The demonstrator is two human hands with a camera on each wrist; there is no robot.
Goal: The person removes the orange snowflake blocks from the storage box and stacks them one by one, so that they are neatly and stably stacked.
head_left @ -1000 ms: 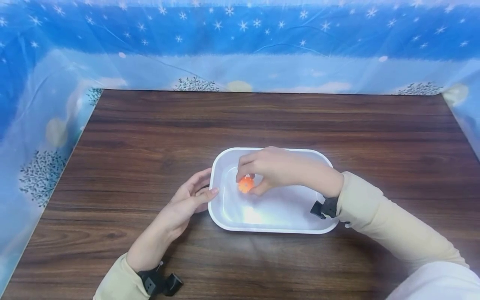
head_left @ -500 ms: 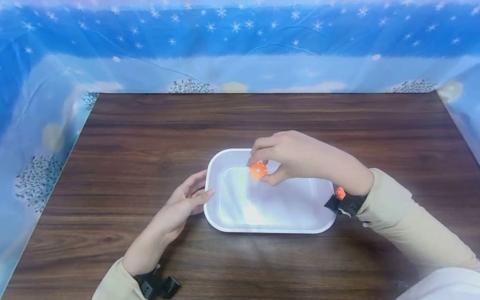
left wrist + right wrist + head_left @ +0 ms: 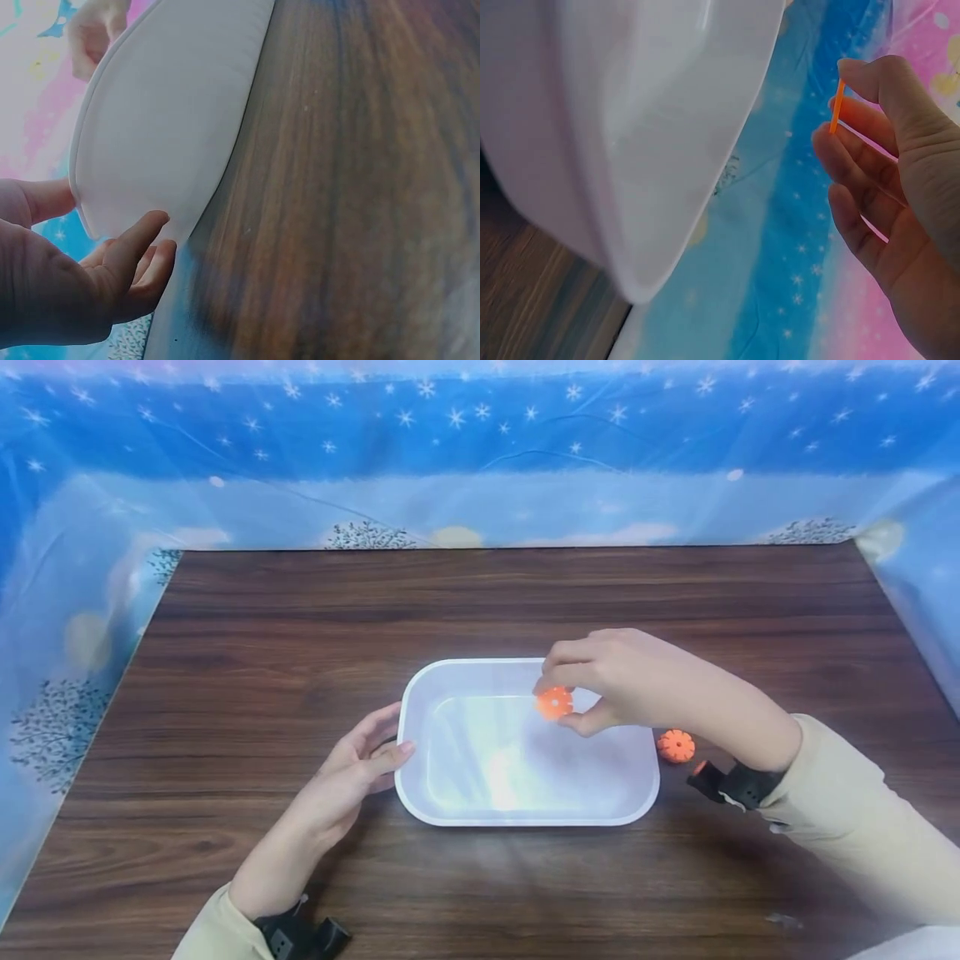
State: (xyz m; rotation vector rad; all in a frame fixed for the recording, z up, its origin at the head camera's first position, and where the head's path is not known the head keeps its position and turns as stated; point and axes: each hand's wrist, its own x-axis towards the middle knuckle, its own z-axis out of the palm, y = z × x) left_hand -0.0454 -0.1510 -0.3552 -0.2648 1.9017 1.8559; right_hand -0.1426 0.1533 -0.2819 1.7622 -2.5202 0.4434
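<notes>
In the head view a white plastic basin (image 3: 465, 777) stands on the table. My left hand (image 3: 360, 756) holds its left end, thumb on the rim and fingers against the outer wall, as the left wrist view also shows. My right hand (image 3: 630, 672) pinches an orange notched disc (image 3: 555, 702) between thumb and fingertips, over the basin's right half. Seen edge-on in the right wrist view, the disc (image 3: 838, 107) is thin and flat. A second orange notched disc (image 3: 677, 747) lies just right of the basin, below my right forearm.
Another orange piece (image 3: 700, 768) shows partly behind the right wrist camera (image 3: 708, 783). Dark wood covers the table (image 3: 300, 610). A blue snowflake-patterned cloth (image 3: 480, 443) hangs along its back and sides.
My right hand has lifted the orange disc from inside the basin and carried it to the right. The disc right of the basin has come into view. My left hand stays at the rim.
</notes>
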